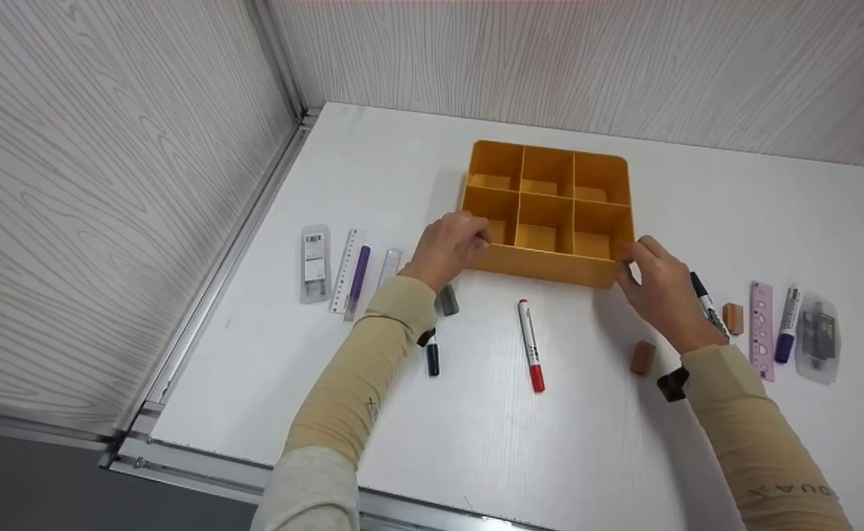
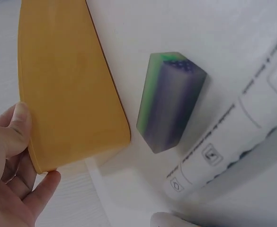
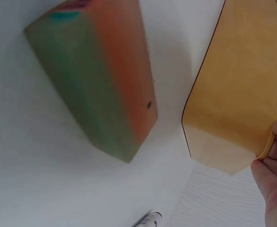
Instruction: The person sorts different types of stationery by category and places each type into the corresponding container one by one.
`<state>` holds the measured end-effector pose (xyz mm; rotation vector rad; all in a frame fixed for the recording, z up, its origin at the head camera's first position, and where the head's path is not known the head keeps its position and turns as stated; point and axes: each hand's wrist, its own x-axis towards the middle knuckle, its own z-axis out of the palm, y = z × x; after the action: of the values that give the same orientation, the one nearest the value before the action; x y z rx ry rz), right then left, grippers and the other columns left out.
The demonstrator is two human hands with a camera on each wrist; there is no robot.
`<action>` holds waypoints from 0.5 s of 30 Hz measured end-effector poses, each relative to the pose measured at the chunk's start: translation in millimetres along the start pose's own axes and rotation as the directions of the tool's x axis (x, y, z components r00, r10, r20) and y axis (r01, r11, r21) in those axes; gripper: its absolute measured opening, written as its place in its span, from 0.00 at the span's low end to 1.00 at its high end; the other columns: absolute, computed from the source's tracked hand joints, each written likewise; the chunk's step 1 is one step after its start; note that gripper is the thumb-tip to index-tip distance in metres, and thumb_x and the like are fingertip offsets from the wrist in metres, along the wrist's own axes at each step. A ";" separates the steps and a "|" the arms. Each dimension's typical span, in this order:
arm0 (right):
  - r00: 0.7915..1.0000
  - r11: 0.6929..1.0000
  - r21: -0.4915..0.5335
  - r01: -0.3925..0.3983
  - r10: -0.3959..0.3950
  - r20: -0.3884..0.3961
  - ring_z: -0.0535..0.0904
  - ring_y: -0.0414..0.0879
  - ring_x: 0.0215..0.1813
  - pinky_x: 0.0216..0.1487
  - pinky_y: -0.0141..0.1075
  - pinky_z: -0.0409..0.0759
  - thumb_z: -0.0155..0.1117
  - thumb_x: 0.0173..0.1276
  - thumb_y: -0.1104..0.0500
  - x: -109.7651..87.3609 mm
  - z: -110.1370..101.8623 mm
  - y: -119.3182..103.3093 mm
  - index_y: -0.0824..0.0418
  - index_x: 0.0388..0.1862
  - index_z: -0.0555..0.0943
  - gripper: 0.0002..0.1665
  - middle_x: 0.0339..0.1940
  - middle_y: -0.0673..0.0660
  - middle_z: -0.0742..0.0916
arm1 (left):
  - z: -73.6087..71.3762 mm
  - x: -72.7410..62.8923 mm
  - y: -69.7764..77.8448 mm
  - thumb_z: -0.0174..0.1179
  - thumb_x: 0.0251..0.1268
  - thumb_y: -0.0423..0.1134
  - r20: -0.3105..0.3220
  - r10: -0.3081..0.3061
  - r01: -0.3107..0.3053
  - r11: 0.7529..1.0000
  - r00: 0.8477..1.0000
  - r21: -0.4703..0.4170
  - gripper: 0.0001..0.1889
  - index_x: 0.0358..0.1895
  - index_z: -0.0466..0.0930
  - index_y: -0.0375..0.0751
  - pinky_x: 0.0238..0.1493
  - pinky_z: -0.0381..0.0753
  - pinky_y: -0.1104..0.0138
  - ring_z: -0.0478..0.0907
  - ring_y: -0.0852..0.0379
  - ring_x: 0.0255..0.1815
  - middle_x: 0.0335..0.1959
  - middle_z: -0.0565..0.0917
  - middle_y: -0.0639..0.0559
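Note:
A yellow-orange organizer box (image 1: 542, 263) with several compartments stands toward the back of the white table. My left hand (image 1: 448, 247) grips its near rim by the left corner, thumb outside the wall in the left wrist view. At the near right corner, my right hand (image 1: 657, 291) pinches the same rim between thumb and fingers. Below the left hand lies a dark block (image 2: 169, 104), with a black-capped marker (image 1: 433, 358) partly hidden by the forearm. Beside the right wrist rests a brown-orange block (image 1: 643, 358). Between the forearms lies a red-capped marker (image 1: 530, 343).
To the left lie a clear case (image 1: 315, 265), a white ruler (image 1: 346, 273), a purple pen (image 1: 359, 273) and a clear ruler (image 1: 390, 263). Rightward are a black marker (image 1: 703, 295), an orange block (image 1: 733, 318), a pink ruler (image 1: 761, 324), a purple-capped marker (image 1: 789, 324) and another case (image 1: 817, 339).

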<state>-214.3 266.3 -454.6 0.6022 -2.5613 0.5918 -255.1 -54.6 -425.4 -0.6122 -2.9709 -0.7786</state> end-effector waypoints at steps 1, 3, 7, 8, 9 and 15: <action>1.000 1.000 -0.004 0.000 0.000 -0.008 0.84 0.55 0.38 0.39 0.44 0.85 0.64 0.63 0.73 -2.0 -1.0 0.9 0.69 0.39 0.78 0.06 0.36 0.61 0.81 | 0.7 -0.1 1.8 0.62 0.68 0.40 0.002 0.007 -0.007 1.000 1.000 0.007 0.06 0.44 0.85 0.47 0.50 0.81 0.70 0.79 0.57 0.41 0.40 0.84 0.53; 1.000 1.000 -0.008 0.000 0.000 -0.025 0.84 0.54 0.38 0.39 0.44 0.84 0.64 0.63 0.73 -5.5 -3.0 2.3 0.70 0.40 0.79 0.07 0.36 0.61 0.82 | 2.5 -0.3 5.0 0.62 0.68 0.41 0.001 0.023 -0.023 1.000 1.000 0.020 0.06 0.44 0.85 0.47 0.50 0.81 0.70 0.79 0.58 0.41 0.40 0.84 0.53; 0.999 1.000 -0.016 -0.004 0.003 -0.044 0.85 0.53 0.41 0.41 0.43 0.83 0.64 0.63 0.72 -12.8 -6.5 4.5 0.70 0.40 0.79 0.07 0.38 0.62 0.83 | 7.0 -0.6 9.2 0.63 0.67 0.40 -0.022 0.079 -0.077 0.996 0.997 0.052 0.05 0.42 0.86 0.47 0.48 0.82 0.69 0.81 0.58 0.41 0.39 0.86 0.54; 0.999 1.000 -0.009 -0.004 0.004 -0.048 0.85 0.54 0.41 0.41 0.44 0.84 0.64 0.63 0.73 -14.4 -7.1 4.8 0.70 0.39 0.79 0.07 0.39 0.62 0.83 | 8.1 -0.8 9.8 0.63 0.67 0.40 -0.027 0.091 -0.089 0.994 0.996 0.057 0.05 0.42 0.86 0.46 0.47 0.83 0.69 0.82 0.58 0.41 0.39 0.86 0.54; 0.999 1.000 -0.009 -0.010 0.010 -0.047 0.85 0.54 0.41 0.41 0.45 0.84 0.63 0.63 0.73 -16.1 -7.7 5.2 0.70 0.39 0.79 0.06 0.39 0.62 0.83 | 8.9 -0.9 10.6 0.63 0.67 0.40 -0.031 0.101 -0.098 0.993 0.994 0.064 0.05 0.42 0.86 0.46 0.47 0.83 0.69 0.82 0.58 0.41 0.39 0.86 0.54; 0.998 0.999 0.004 -0.032 0.032 -0.045 0.85 0.55 0.43 0.42 0.48 0.84 0.63 0.64 0.72 -23.7 -10.2 7.5 0.69 0.41 0.78 0.07 0.42 0.62 0.83 | 12.8 -3.0 14.6 0.63 0.67 0.42 -0.023 0.109 -0.107 0.991 0.994 0.077 0.06 0.42 0.86 0.47 0.46 0.83 0.69 0.82 0.58 0.40 0.39 0.86 0.54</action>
<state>-195.7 284.8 -460.5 0.5435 -2.5321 0.6143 -245.8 -37.9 -430.1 -0.7444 -2.8991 -0.6583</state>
